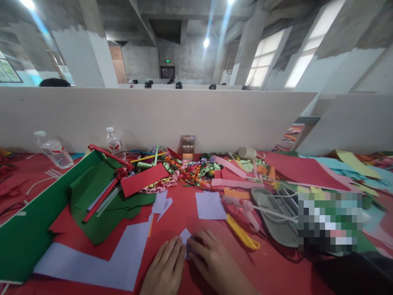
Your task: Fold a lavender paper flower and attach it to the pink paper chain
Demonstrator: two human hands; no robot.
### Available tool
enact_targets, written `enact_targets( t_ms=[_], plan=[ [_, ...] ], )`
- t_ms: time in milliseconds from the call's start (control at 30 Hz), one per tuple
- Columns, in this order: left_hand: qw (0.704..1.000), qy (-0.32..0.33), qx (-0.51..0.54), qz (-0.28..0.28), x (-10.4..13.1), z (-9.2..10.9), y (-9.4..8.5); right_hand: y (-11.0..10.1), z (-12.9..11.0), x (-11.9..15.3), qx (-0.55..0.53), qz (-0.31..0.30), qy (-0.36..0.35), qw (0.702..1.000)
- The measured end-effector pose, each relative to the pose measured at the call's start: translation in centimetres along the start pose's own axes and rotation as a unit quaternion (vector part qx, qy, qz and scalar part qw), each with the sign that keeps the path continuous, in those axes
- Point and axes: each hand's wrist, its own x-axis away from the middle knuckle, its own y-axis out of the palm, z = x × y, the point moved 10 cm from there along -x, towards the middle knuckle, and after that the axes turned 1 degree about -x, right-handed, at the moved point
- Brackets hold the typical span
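Observation:
A small folded piece of lilac paper (185,235) lies on the red table between my two hands, its pointed top showing. My left hand (167,262) lies flat over its left side, fingers stretched out. On its right side, my right hand (208,255) has curled fingers pressed at the paper's edge. Much of the folded paper is hidden under the fingers. Beyond the hands lies a lilac square (211,205), with smaller lilac scraps (160,202) to its left.
A yellow cutter (242,232) and a pink glue gun (244,209) lie right, beside a grey tray (276,219). Large lilac paper (123,256) and green sheets (95,200) lie left. Paper chains (187,170) and two bottles (58,153) stand or lie near the white partition (147,119).

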Motion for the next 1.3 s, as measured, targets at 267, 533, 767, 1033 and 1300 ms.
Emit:
enact_targets(
  t_ms=[267,533,767,1033,1300],
  plan=[
    [1.000,-0.023,0.022,0.001,0.4,-0.2,0.5,0.1,0.3,0.2,-0.011,0.003,0.009,1.000],
    [1.000,-0.016,0.020,-0.003,0.4,-0.2,0.5,-0.1,0.2,-0.2,-0.029,0.002,0.014,0.999],
    [1.000,-0.017,0.025,-0.004,0.2,-0.3,0.2,0.1,0.4,-0.2,-0.037,-0.001,0.018,0.999],
    [0.999,-0.040,0.033,0.000,0.8,-0.3,0.8,-0.1,0.2,-0.2,-0.030,-0.001,0.021,0.999],
    [0.998,-0.031,0.046,0.002,0.7,-0.4,0.7,-0.5,-1.0,-0.6,0.019,-0.034,0.017,0.999]
  ],
)
